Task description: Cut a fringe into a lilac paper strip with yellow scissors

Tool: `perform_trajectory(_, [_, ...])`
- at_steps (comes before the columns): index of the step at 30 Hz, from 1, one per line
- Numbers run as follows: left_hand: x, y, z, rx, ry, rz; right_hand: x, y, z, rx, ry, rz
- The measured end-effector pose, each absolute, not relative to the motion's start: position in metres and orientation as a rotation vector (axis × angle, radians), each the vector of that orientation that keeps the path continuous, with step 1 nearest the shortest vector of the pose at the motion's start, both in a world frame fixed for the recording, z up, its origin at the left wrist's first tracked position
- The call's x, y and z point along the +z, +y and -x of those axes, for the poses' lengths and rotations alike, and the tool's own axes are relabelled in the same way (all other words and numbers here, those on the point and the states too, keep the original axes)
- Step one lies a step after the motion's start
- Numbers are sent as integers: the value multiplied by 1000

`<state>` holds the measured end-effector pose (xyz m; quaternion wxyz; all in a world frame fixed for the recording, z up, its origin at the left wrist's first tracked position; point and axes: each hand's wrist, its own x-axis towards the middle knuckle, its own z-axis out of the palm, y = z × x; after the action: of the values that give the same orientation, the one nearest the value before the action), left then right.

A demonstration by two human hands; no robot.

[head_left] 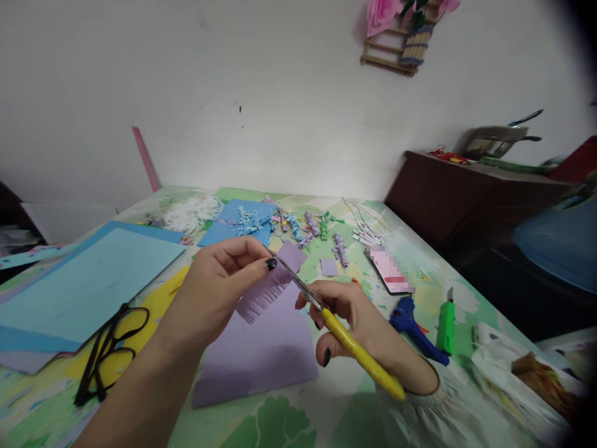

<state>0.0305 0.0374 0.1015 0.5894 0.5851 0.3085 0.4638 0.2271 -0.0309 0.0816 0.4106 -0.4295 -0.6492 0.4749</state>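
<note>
My left hand pinches a strip of purple paper between thumb and fingers. Fine parallel cuts make a fringe along the strip's lower edge; its right end is uncut. In my right hand is a pair of scissors with yellow handles, the blades lying across the strip close to my left thumb. How far apart the blades are I cannot tell. Beneath both hands lies a larger purple sheet. A small purple paper square rests on the table beyond my right hand.
Blue sheets and black glasses lie left. Rolled paper pieces, a blue sheet with scraps and white shreds are at the back. To the right are a phone, blue glue gun and green utility knife, its blade out.
</note>
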Motion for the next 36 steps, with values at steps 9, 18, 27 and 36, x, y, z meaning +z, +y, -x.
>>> perform_trajectory(9, [100, 38, -29, 1079, 725, -1375, 82, -31, -227, 1197, -1620, 1091])
perform_trajectory(18, [100, 40, -31, 1114, 723, -1379, 83, -31, -225, 1157, -1626, 1127])
perform_trajectory(27, [100, 39, -30, 1110, 715, -1379, 82, -31, -225, 1149, -1618, 1121])
perform_trajectory(36, [99, 40, -30, 1098, 719, -1392, 79, -30, -226, 1163, -1620, 1132])
